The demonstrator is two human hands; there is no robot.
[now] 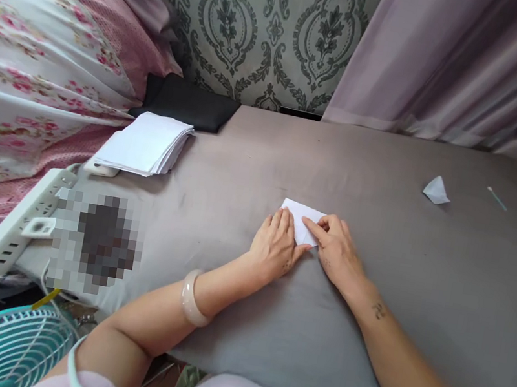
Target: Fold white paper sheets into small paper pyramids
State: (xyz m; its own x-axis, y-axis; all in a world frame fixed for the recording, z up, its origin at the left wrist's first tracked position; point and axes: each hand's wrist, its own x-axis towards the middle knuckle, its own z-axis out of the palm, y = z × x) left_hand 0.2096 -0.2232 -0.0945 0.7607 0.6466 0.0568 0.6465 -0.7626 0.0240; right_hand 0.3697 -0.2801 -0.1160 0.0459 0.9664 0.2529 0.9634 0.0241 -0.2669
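Observation:
A small piece of folded white paper [303, 210] lies on the grey cloth-covered surface in front of me. My left hand [275, 242] rests flat over its left part, fingers stretched forward and thumb reaching along the near edge. From the right, my right hand [337, 248] touches the paper, its index finger laid across the top face. The other right fingers are curled, and whether they pinch the paper's right edge is hidden. A fold line shows near the paper's lower side.
A stack of white paper [146, 143] lies at the back left, before a black flat item [189, 103]. A power strip [20, 224] and a turquoise fan [3, 346] are at the left. A folded paper piece [436, 190] and a cotton swab [497, 198] lie far right.

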